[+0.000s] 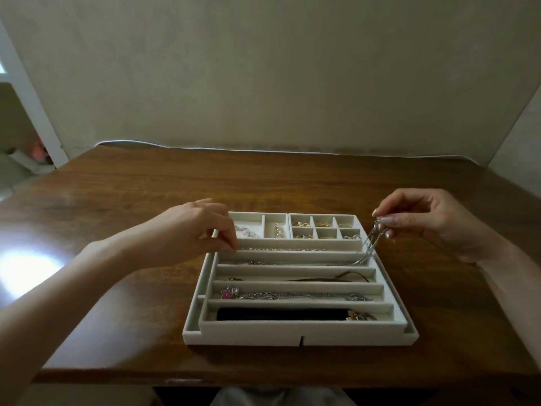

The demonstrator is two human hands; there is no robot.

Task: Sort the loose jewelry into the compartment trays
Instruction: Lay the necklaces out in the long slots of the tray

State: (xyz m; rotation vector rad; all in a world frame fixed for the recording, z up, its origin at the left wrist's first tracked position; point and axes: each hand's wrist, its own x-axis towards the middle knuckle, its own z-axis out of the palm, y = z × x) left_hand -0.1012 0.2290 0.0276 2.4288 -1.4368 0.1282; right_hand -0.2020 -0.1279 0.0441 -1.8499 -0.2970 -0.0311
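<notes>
Nearest lies the tray (pixel 292 335) rim; silver chain (pixel 370 246), pinched by right hand (pixel 433 221), drops down-left into a sideways slot (pixel 298 261); left hand (pixel 193 227) curls at its far end, hold unclear

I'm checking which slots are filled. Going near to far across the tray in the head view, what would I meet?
Nearest first: black roll → chain with pink star charm → dark cord → silver chain pinched by the right hand → beaded strand → small compartments with gold rings.

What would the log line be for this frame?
phase: placing | right hand: pinches chain, lower end in tray slot | left hand: curled at tray's left end, grip unclear
</notes>
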